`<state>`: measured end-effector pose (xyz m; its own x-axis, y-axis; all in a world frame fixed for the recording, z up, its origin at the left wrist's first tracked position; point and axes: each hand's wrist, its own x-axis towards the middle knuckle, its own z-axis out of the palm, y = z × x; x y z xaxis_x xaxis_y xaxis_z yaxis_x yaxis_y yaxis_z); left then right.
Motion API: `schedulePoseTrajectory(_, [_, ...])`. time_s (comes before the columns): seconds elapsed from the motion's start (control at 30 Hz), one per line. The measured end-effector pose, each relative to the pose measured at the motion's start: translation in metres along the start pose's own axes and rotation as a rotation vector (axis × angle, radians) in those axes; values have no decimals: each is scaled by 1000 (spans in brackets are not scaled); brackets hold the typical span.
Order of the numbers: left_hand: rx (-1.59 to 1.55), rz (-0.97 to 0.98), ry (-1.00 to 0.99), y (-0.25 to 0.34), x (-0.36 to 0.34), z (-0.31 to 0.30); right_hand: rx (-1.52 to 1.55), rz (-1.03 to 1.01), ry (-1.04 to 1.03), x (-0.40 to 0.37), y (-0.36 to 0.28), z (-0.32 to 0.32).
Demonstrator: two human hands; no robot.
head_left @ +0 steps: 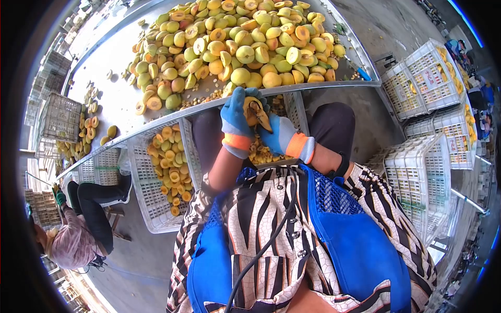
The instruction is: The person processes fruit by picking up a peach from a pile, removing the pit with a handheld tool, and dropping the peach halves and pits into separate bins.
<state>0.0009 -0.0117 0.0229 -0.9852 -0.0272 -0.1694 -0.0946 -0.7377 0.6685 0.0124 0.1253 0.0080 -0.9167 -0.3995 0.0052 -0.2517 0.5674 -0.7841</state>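
In front of my lap, my left hand (236, 122), in a blue-and-grey glove with an orange cuff, is closed around a peach (254, 110). The fruit is opened up, with dark brown flesh inside and a loose flap hanging toward the right. My right hand (281, 138), gloved alike, has its fingers closed on that flap side; whether they also hold a small tool I cannot tell. Just beyond the hands runs the rim of a metal table (292, 87), with a large heap of green-yellow peaches (245, 52) on it, many halved.
Left of my legs stands a white crate (151, 221) with peach halves (169, 167) inside. More fruit shows in a crate below my hands. Stacked crates (425, 81) stand at right. A blue-handled tool (364, 74) lies at the table's corner. Another person (78, 235) sits at left.
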Motion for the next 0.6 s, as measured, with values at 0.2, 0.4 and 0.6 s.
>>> schedulePoseTrajectory(0.2, [142,16,55,2,-9,15,237,309,-355,-8,-33,-26])
schedulePoseTrajectory(0.4, [222,45,-73,2,-6,9,318,405,-473,-9,-30,-31])
schedulePoseTrajectory(0.6, [384,124,-115,-6,-9,0,499,478,-575,-13,-23,-33])
